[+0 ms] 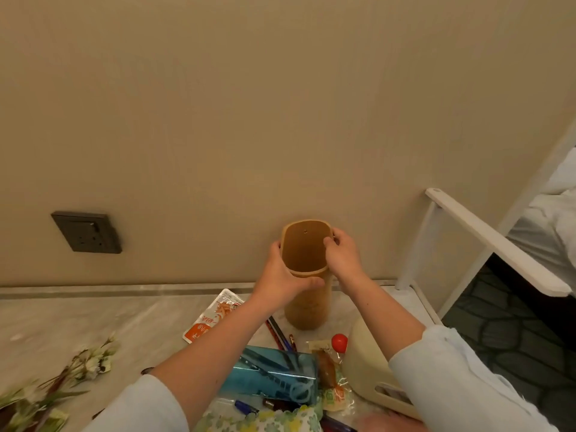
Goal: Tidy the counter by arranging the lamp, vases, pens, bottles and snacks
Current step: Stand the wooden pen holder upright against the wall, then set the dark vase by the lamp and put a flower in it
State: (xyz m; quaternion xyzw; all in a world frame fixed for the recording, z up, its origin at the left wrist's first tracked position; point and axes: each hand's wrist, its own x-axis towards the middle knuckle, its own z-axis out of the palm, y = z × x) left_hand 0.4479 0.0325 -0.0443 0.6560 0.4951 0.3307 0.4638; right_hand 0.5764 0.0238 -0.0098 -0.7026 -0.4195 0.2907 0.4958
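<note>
A tall tan cylindrical holder (307, 304) with a raised back stands upright on the marble counter (93, 316), close to the wall. My left hand (282, 274) wraps its left rim and front. My right hand (341, 252) grips its right rim with the thumb inside. Several pens (279, 333) lie in front of it. An orange and white snack packet (215, 316) lies to its left. A blue clear pouch (271, 374) and wrapped snacks (330, 372) lie nearer me. A cream lamp-like object (367, 366) sits under my right forearm.
Artificial flowers (62, 381) lie at the counter's left front. A dark wall socket (87, 232) is on the beige wall. A white frame (486, 241) stands at the counter's right end, with a bed beyond. A small red ball (339, 342) sits by the snacks.
</note>
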